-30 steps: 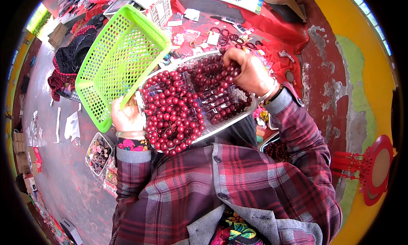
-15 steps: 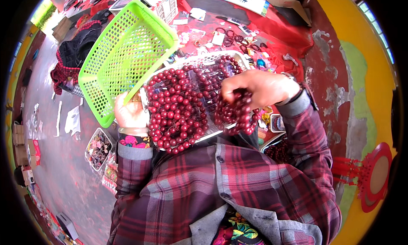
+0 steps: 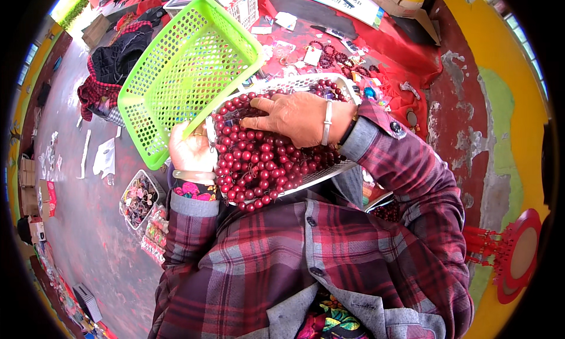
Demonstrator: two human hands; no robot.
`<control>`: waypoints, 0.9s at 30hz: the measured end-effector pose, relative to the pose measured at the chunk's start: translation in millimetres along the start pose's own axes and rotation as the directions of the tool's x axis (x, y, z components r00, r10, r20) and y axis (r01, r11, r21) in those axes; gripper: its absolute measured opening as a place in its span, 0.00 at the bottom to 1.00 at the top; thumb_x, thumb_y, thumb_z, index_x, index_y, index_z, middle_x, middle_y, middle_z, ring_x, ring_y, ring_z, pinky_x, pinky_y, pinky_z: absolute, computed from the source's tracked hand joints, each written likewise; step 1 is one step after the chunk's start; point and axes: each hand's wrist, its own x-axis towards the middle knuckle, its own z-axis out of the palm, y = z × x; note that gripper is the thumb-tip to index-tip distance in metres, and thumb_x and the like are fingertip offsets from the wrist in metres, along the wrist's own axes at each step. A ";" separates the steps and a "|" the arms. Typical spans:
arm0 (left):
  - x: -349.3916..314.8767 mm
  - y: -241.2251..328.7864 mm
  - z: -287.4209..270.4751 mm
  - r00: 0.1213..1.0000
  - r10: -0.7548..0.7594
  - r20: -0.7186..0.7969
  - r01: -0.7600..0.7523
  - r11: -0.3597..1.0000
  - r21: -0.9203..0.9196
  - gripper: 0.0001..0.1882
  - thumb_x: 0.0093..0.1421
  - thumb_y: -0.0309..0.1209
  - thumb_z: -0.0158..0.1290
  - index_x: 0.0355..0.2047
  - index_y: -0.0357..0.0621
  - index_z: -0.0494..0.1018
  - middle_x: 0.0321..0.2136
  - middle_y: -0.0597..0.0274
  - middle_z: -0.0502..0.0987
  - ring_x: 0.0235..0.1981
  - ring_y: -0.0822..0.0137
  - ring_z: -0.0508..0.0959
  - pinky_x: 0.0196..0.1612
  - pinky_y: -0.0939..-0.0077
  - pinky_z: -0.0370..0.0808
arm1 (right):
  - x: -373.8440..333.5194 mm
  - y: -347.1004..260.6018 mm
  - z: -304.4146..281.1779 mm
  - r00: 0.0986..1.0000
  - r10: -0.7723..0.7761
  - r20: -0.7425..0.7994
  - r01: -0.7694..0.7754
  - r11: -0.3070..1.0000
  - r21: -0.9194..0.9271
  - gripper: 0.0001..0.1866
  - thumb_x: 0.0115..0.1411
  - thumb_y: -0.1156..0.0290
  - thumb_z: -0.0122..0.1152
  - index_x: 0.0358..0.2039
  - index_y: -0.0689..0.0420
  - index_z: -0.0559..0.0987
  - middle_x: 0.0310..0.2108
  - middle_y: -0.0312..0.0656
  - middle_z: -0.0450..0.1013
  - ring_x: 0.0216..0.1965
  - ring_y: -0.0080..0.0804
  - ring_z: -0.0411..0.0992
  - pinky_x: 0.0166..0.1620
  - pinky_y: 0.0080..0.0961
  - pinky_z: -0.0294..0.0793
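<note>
Right in front of the wearer, dark red bead strings (image 3: 253, 168) lay heaped in a white basket (image 3: 351, 90), thickest at its left end. Over them spread the right grip (image 3: 297, 121), palm down, fingers reaching left among the beads; whether it had hold of any, I couldn't tell. The left grip (image 3: 191, 148) was closed on the rim of a green basket (image 3: 250, 50), tilted just beside the beads to the left. Farther off, small bead loops (image 3: 332, 56) lay near red cloth (image 3: 406, 56); a trinket tub (image 3: 125, 212) stood on the left.
</note>
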 end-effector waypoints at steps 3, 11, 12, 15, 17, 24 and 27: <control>-2.7 -2.0 5.6 0.998 0.008 -0.056 -0.008 1.000 0.009 0.11 0.54 0.32 0.48 0.32 0.36 0.72 0.31 0.52 0.77 0.35 0.59 0.76 0.45 0.63 0.73 | 2.7 10.9 4.7 0.995 -0.083 -0.061 0.085 0.996 0.037 0.36 0.41 0.76 0.62 0.55 0.53 0.65 0.47 0.50 0.64 0.42 0.47 0.70 0.41 0.38 0.75; -4.7 -2.3 6.2 0.998 0.047 -0.033 -0.045 0.998 0.050 0.10 0.54 0.32 0.49 0.32 0.37 0.72 0.29 0.53 0.77 0.32 0.61 0.76 0.42 0.66 0.74 | -4.4 10.7 4.5 0.997 0.001 -0.076 0.002 1.000 0.031 0.25 0.40 0.75 0.62 0.42 0.57 0.70 0.37 0.47 0.65 0.36 0.46 0.72 0.37 0.38 0.74; -5.7 -2.7 7.1 0.998 0.056 -0.036 -0.054 0.997 0.057 0.10 0.54 0.32 0.49 0.32 0.37 0.72 0.29 0.54 0.77 0.32 0.61 0.76 0.42 0.66 0.74 | -7.1 10.1 6.8 0.994 -0.010 -0.111 0.013 0.999 0.030 0.25 0.40 0.75 0.62 0.42 0.57 0.70 0.37 0.47 0.65 0.36 0.46 0.72 0.37 0.38 0.75; -9.5 -3.4 16.2 0.997 0.017 -0.078 -0.015 1.000 0.023 0.10 0.55 0.32 0.49 0.31 0.37 0.71 0.29 0.54 0.77 0.31 0.62 0.76 0.41 0.67 0.74 | -11.0 11.2 10.2 0.993 0.038 -0.111 -0.035 0.999 0.026 0.24 0.39 0.76 0.62 0.41 0.57 0.71 0.36 0.47 0.65 0.36 0.46 0.72 0.36 0.39 0.75; -4.3 -2.5 7.2 0.993 0.022 -0.118 -0.020 1.000 0.017 0.10 0.55 0.33 0.49 0.31 0.37 0.71 0.29 0.54 0.77 0.31 0.62 0.76 0.40 0.67 0.74 | -12.8 10.6 10.5 0.990 0.080 -0.116 -0.079 0.997 0.015 0.17 0.45 0.73 0.58 0.39 0.56 0.75 0.35 0.49 0.69 0.34 0.47 0.74 0.33 0.40 0.73; -4.1 -3.6 9.6 0.994 0.032 -0.102 -0.030 0.999 0.022 0.10 0.55 0.33 0.50 0.31 0.38 0.71 0.29 0.53 0.77 0.32 0.61 0.76 0.40 0.67 0.75 | -13.1 3.6 19.4 0.960 0.277 -0.033 -0.277 0.961 -0.019 0.17 0.49 0.72 0.55 0.42 0.52 0.77 0.33 0.48 0.72 0.32 0.44 0.75 0.31 0.39 0.74; -8.6 -2.3 14.3 0.995 0.013 -0.100 -0.012 1.000 0.013 0.10 0.55 0.32 0.50 0.31 0.38 0.71 0.29 0.53 0.77 0.32 0.61 0.76 0.40 0.67 0.75 | -19.1 1.5 13.7 0.917 0.374 -0.137 -0.372 0.927 0.037 0.16 0.49 0.72 0.55 0.40 0.52 0.77 0.33 0.48 0.73 0.33 0.45 0.75 0.33 0.40 0.74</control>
